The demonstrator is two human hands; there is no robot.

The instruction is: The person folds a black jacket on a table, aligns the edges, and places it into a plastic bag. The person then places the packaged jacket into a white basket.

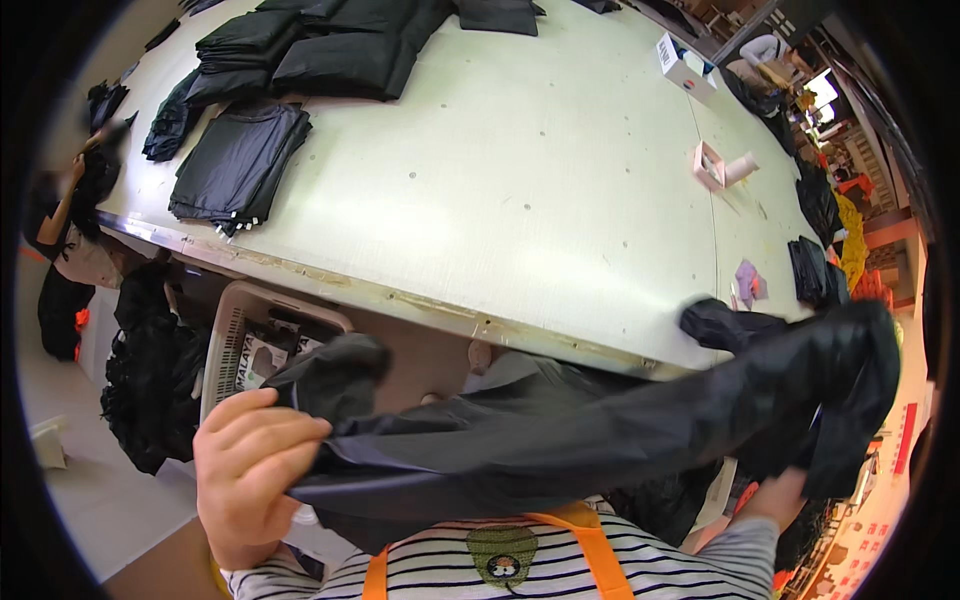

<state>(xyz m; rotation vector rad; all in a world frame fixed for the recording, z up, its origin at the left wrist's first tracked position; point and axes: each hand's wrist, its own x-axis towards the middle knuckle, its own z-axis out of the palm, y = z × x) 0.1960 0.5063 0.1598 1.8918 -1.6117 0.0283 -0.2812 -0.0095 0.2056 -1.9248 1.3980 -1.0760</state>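
Observation:
A long black garment of thin, smooth fabric stretches across in front of my body, blurred in places by motion. My left hand grips its left end, thumb and fingers closed on the cloth. Toward the right, the garment folds over and droops. Only the wrist side of my right hand shows below the fabric; its fingers are hidden behind the cloth. Part of the garment's right end lies over the near table edge.
A pale table spreads ahead, with stacks of folded black garments at left. Farther right are a white box, a small pink box and a purple scrap. A plastic basket stands below the edge. Another person is at far left.

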